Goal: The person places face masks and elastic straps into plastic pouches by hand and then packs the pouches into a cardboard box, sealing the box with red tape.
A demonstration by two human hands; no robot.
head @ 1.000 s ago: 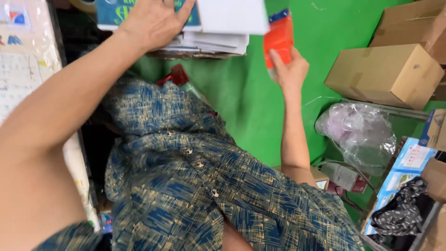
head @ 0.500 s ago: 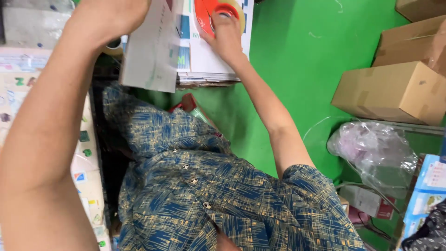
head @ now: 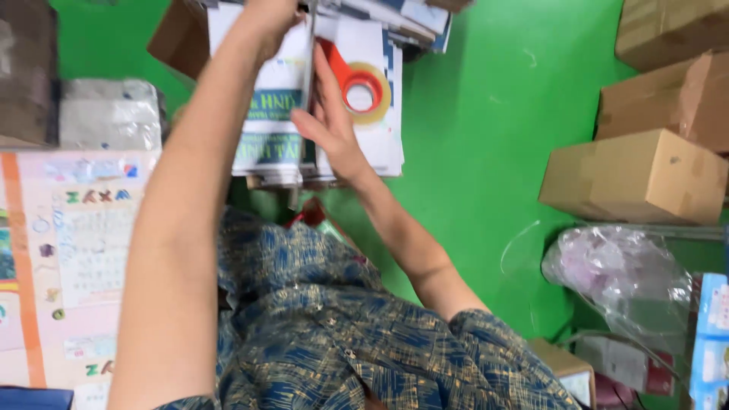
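Reaching both arms toward the far side, we have our left hand point(head: 266, 19) up at the top edge of the view, its fingers closed around the upper end of a thin sheet or booklet point(head: 307, 91) that hangs edge-on down the middle; we cannot tell how firm that pinch is, since the hand is partly cut off. Our right hand point(head: 326, 121) lies open and flat, fingers spread, its palm against the stack of printed papers point(head: 269, 144), just beside the orange tape dispenser point(head: 357, 83) with its roll of clear tape, and grasping nothing. The stack sits on what looks like a low box on the green floor point(head: 486, 152), with its near edge overhanging. From here we judge the main risk to be the pile sliding: the sheets are loose and fanned, so pressure from the flat palm could push the top ones off toward the near side. The dispenser rests on those same sheets and could ride off with them, and its toothed blade is close to our fingers. The lifted sheet could also slip or tear if held only by a corner. To the right, brown cardboard boxes point(head: 634, 178) and a clear plastic bag point(head: 615, 277) stand well apart.
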